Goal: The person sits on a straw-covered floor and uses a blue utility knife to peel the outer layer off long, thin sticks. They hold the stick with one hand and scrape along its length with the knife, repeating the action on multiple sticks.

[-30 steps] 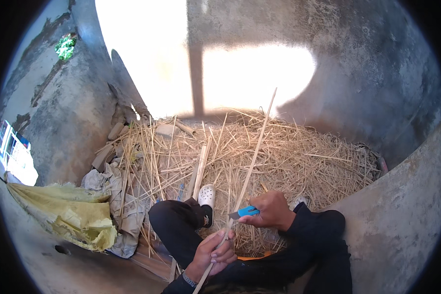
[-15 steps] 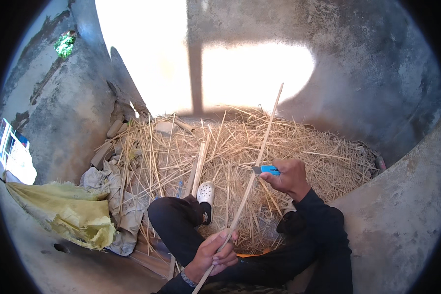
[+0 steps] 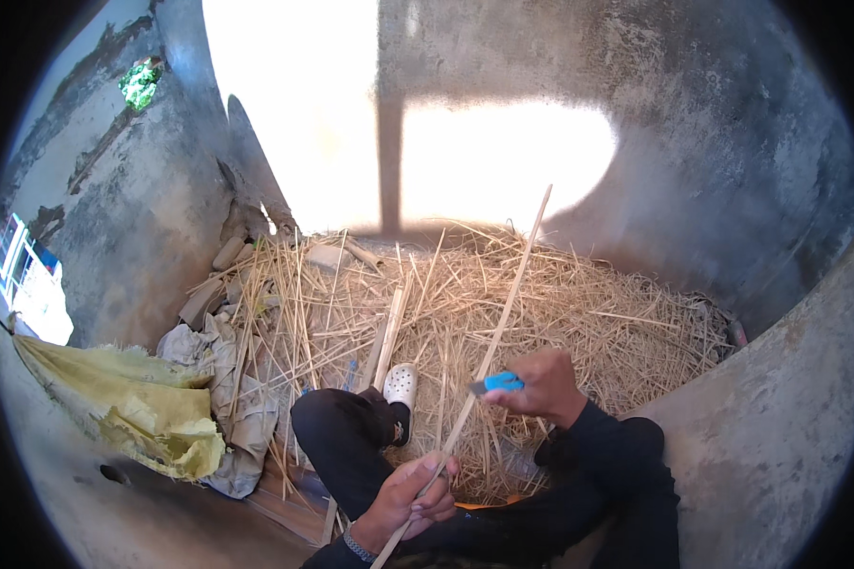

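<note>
**Both hands on a long stick, blade at its middle**

Left hand (image 3: 410, 493) sits low in the pic, fingers (image 3: 436, 501) clenched round the lower end of a long thin pale bamboo stick (image 3: 495, 327). Stick runs up and to the right from that grip, tilted, w/ its top end reaching over the straw heap toward the sunlit wall.

Right hand (image 3: 539, 387) is higher up, at approx. the stick's mid-length, fingers closed on a small blue-handled knife (image 3: 496, 383). Blade end meets the stick's right side; can't tell if it bites in.

Behind both: big mound of dry yellow straw (image 3: 579, 303) filling the corner, w/ loose stalks fanning left. A flat pale wood slat (image 3: 389, 341) lies in the straw just above a white perforated clog (image 3: 400, 385) on the person's foot, black trouser leg (image 3: 337, 441) bent beneath. Left of the leg, crumpled grey sacking (image 3: 220, 365), then a yellow woven sack (image 3: 133, 412) on the concrete floor (image 3: 85, 512). Grey concrete wall (image 3: 731, 161) curves round the back & right.
</note>
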A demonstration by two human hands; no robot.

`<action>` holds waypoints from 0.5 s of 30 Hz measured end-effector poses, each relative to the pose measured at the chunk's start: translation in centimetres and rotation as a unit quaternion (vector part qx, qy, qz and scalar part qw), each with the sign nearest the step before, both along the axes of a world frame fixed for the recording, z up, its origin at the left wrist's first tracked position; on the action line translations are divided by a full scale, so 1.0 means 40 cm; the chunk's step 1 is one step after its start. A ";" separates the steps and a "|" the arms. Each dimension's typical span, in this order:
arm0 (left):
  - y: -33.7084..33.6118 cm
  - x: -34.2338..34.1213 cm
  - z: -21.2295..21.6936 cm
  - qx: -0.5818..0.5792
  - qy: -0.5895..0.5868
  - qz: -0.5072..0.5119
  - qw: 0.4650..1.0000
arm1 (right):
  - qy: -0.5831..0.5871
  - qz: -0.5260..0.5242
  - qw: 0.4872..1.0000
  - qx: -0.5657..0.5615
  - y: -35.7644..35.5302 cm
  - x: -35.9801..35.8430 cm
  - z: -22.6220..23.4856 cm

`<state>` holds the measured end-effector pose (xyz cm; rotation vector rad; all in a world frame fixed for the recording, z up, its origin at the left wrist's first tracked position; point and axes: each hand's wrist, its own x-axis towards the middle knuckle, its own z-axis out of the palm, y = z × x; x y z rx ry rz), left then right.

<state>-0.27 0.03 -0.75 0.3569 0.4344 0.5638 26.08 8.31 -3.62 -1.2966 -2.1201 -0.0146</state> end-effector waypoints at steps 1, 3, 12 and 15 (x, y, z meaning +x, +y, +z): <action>-0.007 -0.008 0.002 -0.001 0.009 0.005 1.000 | 0.057 -0.045 0.997 -0.009 0.033 0.018 0.007; -0.012 -0.017 0.004 -0.002 0.010 0.000 1.000 | 0.070 -0.070 0.995 -0.026 0.054 0.039 -0.018; -0.042 -0.027 0.018 -0.006 0.037 -0.010 0.999 | 0.084 -0.177 0.981 -0.006 0.162 0.154 -0.018; -0.042 -0.018 0.017 0.000 0.041 -0.028 0.999 | 0.003 -0.205 0.979 0.011 0.178 0.212 -0.013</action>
